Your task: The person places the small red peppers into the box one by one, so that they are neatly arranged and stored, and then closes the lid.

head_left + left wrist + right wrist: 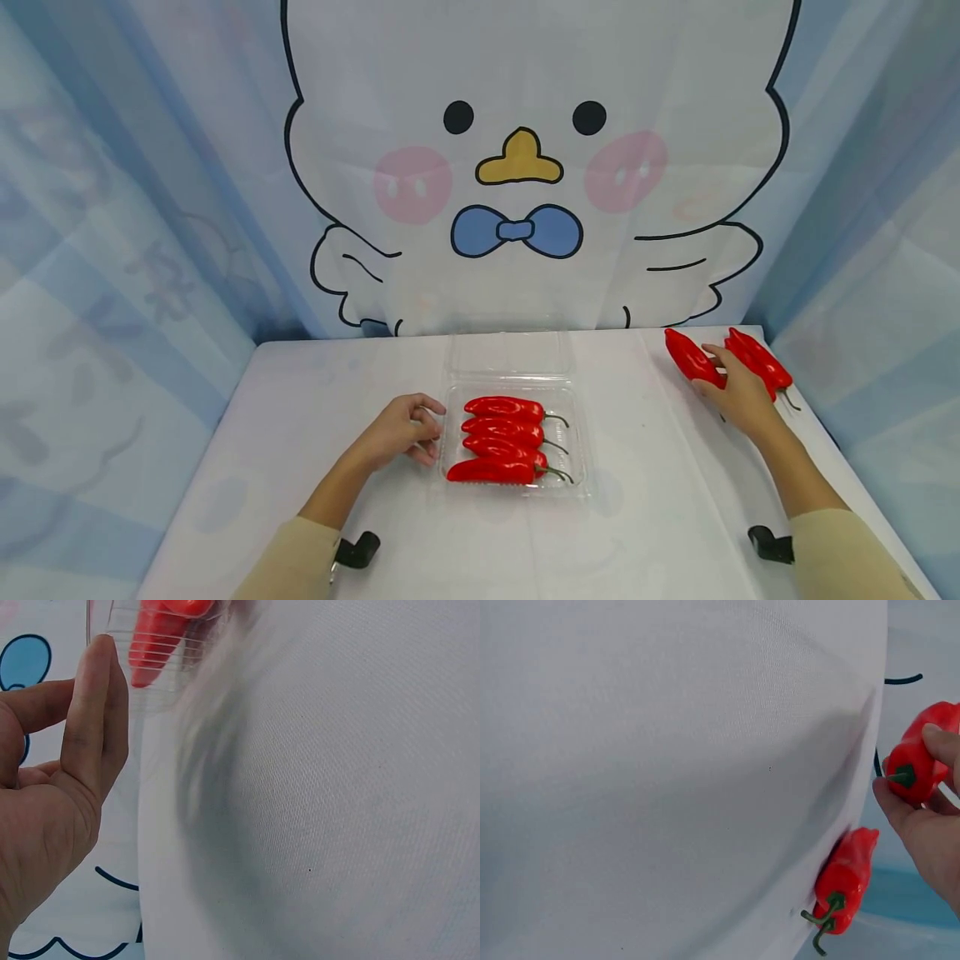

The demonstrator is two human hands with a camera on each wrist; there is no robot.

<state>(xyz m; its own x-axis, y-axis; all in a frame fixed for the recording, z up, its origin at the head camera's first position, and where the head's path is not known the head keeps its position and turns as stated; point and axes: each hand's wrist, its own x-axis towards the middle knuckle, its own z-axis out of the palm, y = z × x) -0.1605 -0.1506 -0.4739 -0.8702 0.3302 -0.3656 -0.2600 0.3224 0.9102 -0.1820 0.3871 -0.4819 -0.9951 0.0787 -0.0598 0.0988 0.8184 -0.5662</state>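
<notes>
A red chili pepper (693, 358) with a green stem is pinched between the thumb and fingers of my right hand (738, 393) at the table's far right; in the right wrist view this pepper (922, 750) appears lifted off the table. Two more red peppers (846, 874) lie close together beside that hand. My left hand (401, 429) is at the left side of a clear plastic clamshell box (577, 467), fingers loosely bent and holding nothing. Whether its fingertips touch the box I cannot tell. Several red peppers (498, 471) lie side by side inside, stems to the right.
The box's transparent lid (510, 354) stands raised at its back. A white cloth covers the table (645, 517). Behind hangs a curtain (525, 292) with a cartoon bird, and blue-and-white curtains (97, 292) close off both sides.
</notes>
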